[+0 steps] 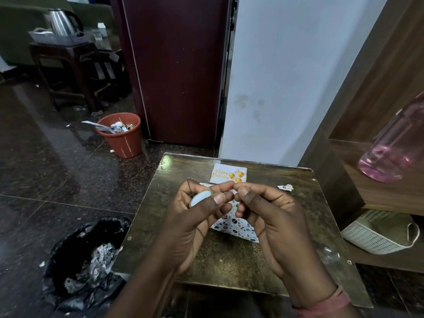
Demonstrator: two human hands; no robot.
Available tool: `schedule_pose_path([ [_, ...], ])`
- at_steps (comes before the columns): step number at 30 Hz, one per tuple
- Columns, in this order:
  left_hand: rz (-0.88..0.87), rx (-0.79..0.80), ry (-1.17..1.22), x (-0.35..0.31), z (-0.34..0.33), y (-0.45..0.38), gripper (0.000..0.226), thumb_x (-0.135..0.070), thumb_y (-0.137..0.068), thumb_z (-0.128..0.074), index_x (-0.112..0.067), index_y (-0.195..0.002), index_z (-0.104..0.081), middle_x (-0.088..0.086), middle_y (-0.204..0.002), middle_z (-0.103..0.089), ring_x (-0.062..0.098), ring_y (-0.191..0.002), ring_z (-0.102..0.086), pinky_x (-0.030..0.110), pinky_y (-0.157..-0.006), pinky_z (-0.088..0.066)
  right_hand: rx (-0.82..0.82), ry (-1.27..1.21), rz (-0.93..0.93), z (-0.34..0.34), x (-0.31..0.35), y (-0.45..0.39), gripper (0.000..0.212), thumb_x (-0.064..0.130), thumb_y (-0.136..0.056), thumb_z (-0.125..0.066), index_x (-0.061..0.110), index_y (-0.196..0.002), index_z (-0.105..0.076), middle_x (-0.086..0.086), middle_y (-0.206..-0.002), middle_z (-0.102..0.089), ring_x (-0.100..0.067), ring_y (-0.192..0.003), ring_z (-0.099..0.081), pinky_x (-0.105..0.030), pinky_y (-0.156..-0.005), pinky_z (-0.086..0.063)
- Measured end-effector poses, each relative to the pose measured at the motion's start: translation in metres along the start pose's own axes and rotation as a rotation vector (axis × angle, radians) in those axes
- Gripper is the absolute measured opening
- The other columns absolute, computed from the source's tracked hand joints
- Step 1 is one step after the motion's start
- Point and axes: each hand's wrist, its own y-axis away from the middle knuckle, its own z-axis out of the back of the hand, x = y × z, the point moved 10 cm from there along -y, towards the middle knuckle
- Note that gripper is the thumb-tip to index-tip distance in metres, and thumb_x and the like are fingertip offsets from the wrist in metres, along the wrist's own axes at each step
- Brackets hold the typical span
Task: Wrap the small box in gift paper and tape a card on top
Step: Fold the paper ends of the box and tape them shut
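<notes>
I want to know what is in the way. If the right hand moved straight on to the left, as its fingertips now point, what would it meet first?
Most likely the left hand: the right hand already has its fingertips almost against it, beside the tape roll, above the wrapped box. Depth is hard to judge here.

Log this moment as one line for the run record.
left hand: holds tape roll | right hand: pinches tape end | wrapped box: on table | card: beyond box, not taped
</notes>
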Motion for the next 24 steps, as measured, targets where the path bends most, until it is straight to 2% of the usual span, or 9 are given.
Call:
schedule_pose_path([
  [2, 0.012, 0.022, -0.027, 0.003, -0.004, 0.001, 0.039, -0.011, -0.076, -0.078, -0.013, -0.094, -0.044, 0.030, -0.123, -0.069, 0.036, -0.111, -0.072, 0.034, -0.085, -0.060, -0.010, 0.075, 0.041, 0.001, 0.005, 0.001, 0.015, 0.014, -0.080, -0.069, 0.011, -0.087, -0.083, -0.014, -0.090, -0.078, -0.017, -0.068, -0.052, -0.029, -0.066, -0.049],
  [4, 0.011, 0.010, -0.035, 0.003, -0.005, 0.002, 0.040, -0.008, -0.076, -0.078, -0.013, -0.096, -0.043, 0.030, -0.122, -0.070, 0.036, -0.112, -0.071, 0.034, -0.084, -0.060, -0.046, 0.132, 0.080, 0.003, 0.008, 0.001, 0.015, 0.008, -0.086, -0.069, 0.011, -0.089, -0.083, -0.016, -0.093, -0.078, -0.017, -0.068, -0.054, -0.032, -0.068, -0.049],
  [7, 0.012, -0.056, -0.007, 0.003, -0.001, 0.001, 0.033, -0.001, -0.079, -0.072, -0.014, -0.094, -0.045, 0.028, -0.118, -0.072, 0.030, -0.102, -0.073, 0.032, -0.082, -0.059, -0.120, 0.234, 0.126, 0.009, 0.011, 0.002, 0.016, 0.003, -0.090, -0.070, 0.013, -0.089, -0.083, -0.010, -0.087, -0.079, -0.012, -0.065, -0.061, -0.032, -0.067, -0.052],
  [11, 0.008, -0.090, 0.014, 0.005, 0.001, 0.001, 0.031, -0.006, -0.082, -0.071, -0.016, -0.095, -0.045, 0.029, -0.114, -0.073, 0.027, -0.095, -0.072, 0.030, -0.082, -0.060, -0.145, 0.312, 0.176, 0.007, 0.015, 0.005, 0.015, 0.006, -0.089, -0.074, 0.018, -0.089, -0.083, -0.007, -0.079, -0.078, -0.013, -0.061, -0.060, -0.031, -0.065, -0.054],
  [14, -0.001, -0.081, 0.011, 0.008, 0.002, -0.001, 0.028, -0.007, -0.086, -0.067, -0.017, -0.099, -0.045, 0.028, -0.112, -0.073, 0.028, -0.095, -0.070, 0.034, -0.084, -0.058, -0.139, 0.328, 0.172, 0.006, 0.014, 0.005, 0.016, 0.008, -0.089, -0.075, 0.021, -0.088, -0.084, -0.005, -0.079, -0.078, -0.012, -0.060, -0.061, -0.028, -0.065, -0.055],
  [17, -0.016, -0.076, -0.021, 0.009, 0.004, -0.002, 0.018, -0.008, -0.089, -0.065, -0.010, -0.103, -0.054, 0.027, -0.115, -0.072, 0.031, -0.102, -0.071, 0.038, -0.090, -0.058, -0.139, 0.321, 0.169, 0.005, 0.013, 0.004, 0.015, 0.008, -0.088, -0.075, 0.020, -0.089, -0.083, -0.007, -0.078, -0.077, -0.013, -0.060, -0.061, -0.029, -0.065, -0.054],
  [20, 0.006, -0.097, -0.093, 0.011, 0.006, 0.000, 0.031, -0.011, -0.086, -0.071, 0.001, -0.114, -0.066, 0.025, -0.118, -0.073, 0.035, -0.110, -0.072, 0.039, -0.095, -0.058, -0.165, 0.317, 0.172, 0.008, 0.012, 0.004, 0.015, 0.007, -0.089, -0.075, 0.019, -0.090, -0.083, -0.009, -0.080, -0.078, -0.013, -0.060, -0.060, -0.031, -0.065, -0.054],
  [24, 0.045, -0.085, -0.240, 0.015, 0.006, 0.001, 0.033, -0.021, -0.080, -0.084, -0.010, -0.110, -0.077, 0.021, -0.115, -0.075, 0.043, -0.113, -0.070, 0.056, -0.106, -0.051, -0.223, 0.305, 0.170, 0.016, 0.014, 0.005, 0.015, 0.007, -0.088, -0.076, 0.020, -0.088, -0.083, -0.004, -0.077, -0.077, -0.011, -0.062, -0.062, -0.030, -0.067, -0.054],
])
